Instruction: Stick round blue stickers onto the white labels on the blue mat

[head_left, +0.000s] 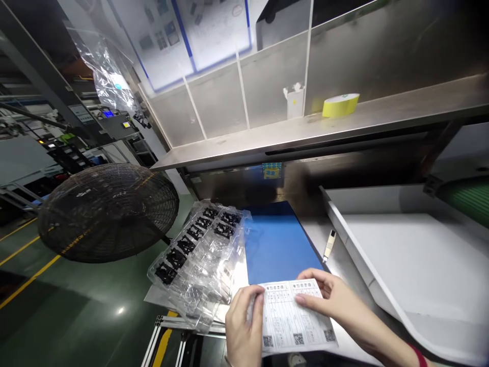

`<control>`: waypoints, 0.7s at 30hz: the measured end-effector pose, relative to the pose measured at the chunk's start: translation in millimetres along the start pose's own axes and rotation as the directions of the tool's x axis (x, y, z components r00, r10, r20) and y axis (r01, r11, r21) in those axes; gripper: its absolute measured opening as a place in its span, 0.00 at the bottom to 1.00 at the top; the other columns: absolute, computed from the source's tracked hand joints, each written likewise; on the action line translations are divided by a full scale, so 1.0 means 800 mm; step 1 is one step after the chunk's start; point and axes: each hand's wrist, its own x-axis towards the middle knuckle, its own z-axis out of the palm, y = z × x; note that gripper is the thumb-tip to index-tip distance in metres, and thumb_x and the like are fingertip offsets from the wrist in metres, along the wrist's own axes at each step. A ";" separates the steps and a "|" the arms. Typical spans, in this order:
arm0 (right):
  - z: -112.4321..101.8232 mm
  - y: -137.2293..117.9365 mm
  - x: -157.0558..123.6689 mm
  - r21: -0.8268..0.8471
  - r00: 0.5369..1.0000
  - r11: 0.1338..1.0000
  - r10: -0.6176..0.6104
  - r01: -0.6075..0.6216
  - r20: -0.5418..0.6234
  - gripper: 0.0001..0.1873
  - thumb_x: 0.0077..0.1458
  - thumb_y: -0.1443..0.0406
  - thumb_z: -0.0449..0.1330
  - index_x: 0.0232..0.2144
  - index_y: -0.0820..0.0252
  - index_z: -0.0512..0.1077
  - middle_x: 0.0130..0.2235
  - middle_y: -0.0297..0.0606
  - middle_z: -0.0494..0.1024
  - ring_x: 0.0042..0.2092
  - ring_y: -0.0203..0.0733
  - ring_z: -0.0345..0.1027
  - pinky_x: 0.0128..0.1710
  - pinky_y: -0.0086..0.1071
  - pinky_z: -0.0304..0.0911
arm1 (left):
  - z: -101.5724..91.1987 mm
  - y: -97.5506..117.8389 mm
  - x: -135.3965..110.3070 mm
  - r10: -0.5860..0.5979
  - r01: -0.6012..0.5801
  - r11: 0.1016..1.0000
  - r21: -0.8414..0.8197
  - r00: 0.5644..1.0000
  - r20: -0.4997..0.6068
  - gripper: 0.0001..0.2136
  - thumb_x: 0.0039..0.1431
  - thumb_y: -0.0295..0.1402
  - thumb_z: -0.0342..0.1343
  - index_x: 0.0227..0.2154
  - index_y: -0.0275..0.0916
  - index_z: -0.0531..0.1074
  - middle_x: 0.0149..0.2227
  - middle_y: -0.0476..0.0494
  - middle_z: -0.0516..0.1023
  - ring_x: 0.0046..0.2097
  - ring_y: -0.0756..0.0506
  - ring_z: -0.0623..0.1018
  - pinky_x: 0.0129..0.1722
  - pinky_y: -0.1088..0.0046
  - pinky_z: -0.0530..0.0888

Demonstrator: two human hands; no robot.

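Observation:
My left hand [244, 326] pinches the left edge of a printed paper label sheet [294, 318] with QR codes along its lower edge. My right hand [324, 298] grips the sheet's upper right edge, with the fingers lying over the paper. Left of the sheet lies a clear plastic blister tray [198, 260] holding several black parts, with its near corner close to my left hand. Beyond the sheet is a blue mat [278, 242]. A small white-handled blade tool [329, 244] lies to the right of the mat.
A white-lined bin [405, 265] stands to the right. Above is a steel shelf [305, 133] bearing a yellow tape roll [341, 105] and a small white box [294, 101]. A black mesh fan [107, 211] stands left, over a green floor [91, 300].

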 end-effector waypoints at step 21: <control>0.004 -0.045 0.007 -0.668 0.951 0.678 -0.246 0.306 0.187 0.21 0.55 0.51 0.65 0.49 0.51 0.76 0.52 0.41 0.79 0.58 0.57 0.66 0.67 0.59 0.42 | -0.010 -0.014 -0.005 0.070 -0.122 0.989 0.084 0.885 0.461 0.21 0.61 0.29 0.50 0.57 0.42 0.63 0.61 0.37 0.71 0.64 0.40 0.69 0.65 0.58 0.65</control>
